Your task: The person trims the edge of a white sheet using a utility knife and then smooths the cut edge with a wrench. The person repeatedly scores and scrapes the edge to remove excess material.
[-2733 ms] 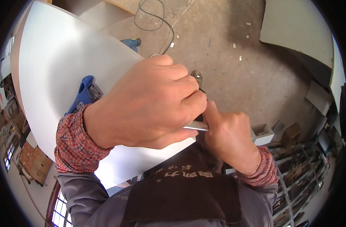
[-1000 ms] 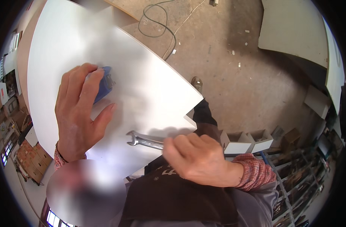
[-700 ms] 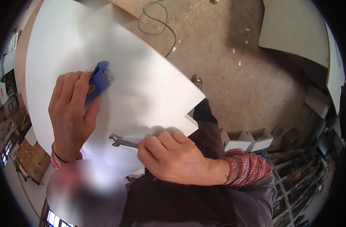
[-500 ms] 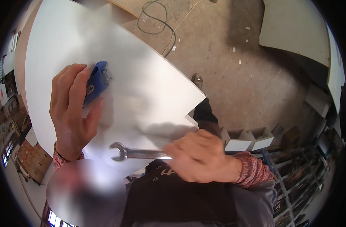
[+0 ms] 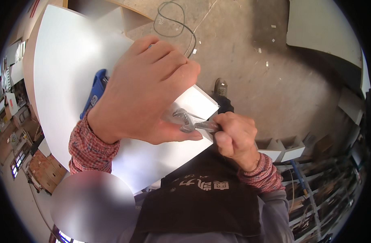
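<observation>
My right hand [image 5: 237, 135] is closed round the handle of a shiny open-end wrench [image 5: 205, 126], whose jaw points left. Over the white panel [image 5: 55, 52], my left hand [image 5: 147, 93] hovers with its fingers bent and its thumb stretched out apart from them. The wrench's jaw lies in the gap between that thumb and the fingers; whether the thumb touches the metal I cannot tell. Beside my left wrist, a blue hand tool [image 5: 95, 91] with a narrow plastic body lies on the panel, partly covered by the hand.
The panel has a notched corner by my right hand. White open boxes [image 5: 288, 149] stand on the floor to the right, near a metal rack [image 5: 311, 198]. A dark cable [image 5: 185, 30] loops across the concrete floor. Another pale panel [image 5: 323, 32] is at the far right.
My left hand has left the blue tool and moved right, towards the wrench. My right hand has shifted slightly up and right, bringing the wrench with it. The blue tool stays on the panel.
</observation>
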Demonstrator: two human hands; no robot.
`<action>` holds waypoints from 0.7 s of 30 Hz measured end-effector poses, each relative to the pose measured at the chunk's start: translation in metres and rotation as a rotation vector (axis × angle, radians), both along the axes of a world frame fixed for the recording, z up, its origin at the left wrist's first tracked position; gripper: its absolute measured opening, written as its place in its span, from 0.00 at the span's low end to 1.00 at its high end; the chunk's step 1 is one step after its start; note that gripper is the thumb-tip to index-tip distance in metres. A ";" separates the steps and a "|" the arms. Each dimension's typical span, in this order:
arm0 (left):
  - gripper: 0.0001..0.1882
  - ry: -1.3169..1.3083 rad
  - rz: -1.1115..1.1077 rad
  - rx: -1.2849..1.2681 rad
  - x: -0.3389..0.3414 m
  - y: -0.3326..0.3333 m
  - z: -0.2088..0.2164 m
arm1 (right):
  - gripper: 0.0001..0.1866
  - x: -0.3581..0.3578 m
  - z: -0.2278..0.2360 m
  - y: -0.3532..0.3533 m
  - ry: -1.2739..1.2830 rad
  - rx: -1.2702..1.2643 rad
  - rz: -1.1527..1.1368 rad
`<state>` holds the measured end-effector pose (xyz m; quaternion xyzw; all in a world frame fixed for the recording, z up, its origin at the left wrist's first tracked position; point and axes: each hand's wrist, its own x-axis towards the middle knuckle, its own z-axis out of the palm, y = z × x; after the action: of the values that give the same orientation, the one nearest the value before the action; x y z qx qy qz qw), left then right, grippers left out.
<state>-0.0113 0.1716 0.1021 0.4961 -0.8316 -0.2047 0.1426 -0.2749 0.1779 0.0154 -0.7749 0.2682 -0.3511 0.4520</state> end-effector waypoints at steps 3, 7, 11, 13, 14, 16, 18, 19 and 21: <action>0.36 0.097 -0.065 -0.004 -0.003 -0.003 -0.010 | 0.17 0.003 -0.002 -0.002 0.073 -0.043 0.115; 0.31 0.055 -0.115 0.037 -0.005 -0.007 -0.011 | 0.19 0.001 0.005 -0.009 0.166 -0.111 0.163; 0.27 0.101 -0.120 0.033 -0.006 -0.008 -0.015 | 0.20 -0.002 0.010 -0.020 0.229 -0.195 0.187; 0.26 0.112 -0.120 0.036 -0.006 -0.008 -0.016 | 0.21 -0.003 0.011 -0.024 0.248 -0.228 0.193; 0.26 0.115 -0.120 0.034 -0.007 -0.008 -0.015 | 0.21 -0.003 0.010 -0.026 0.249 -0.236 0.199; 0.26 0.111 -0.124 0.037 -0.006 -0.009 -0.014 | 0.21 -0.002 0.009 -0.031 0.250 -0.257 0.204; 0.25 0.095 -0.132 0.049 -0.005 -0.011 -0.013 | 0.21 0.000 0.009 -0.036 0.248 -0.281 0.203; 0.25 0.100 -0.128 0.047 -0.004 -0.011 -0.013 | 0.21 0.000 0.010 -0.037 0.254 -0.284 0.208; 0.25 0.110 -0.119 0.044 -0.001 -0.011 -0.014 | 0.21 0.000 0.013 -0.039 0.267 -0.289 0.217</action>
<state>-0.0119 0.1610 0.0882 0.4370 -0.8458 -0.2579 0.1646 -0.2745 0.1385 0.0279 -0.8955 0.1876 -0.2296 0.3318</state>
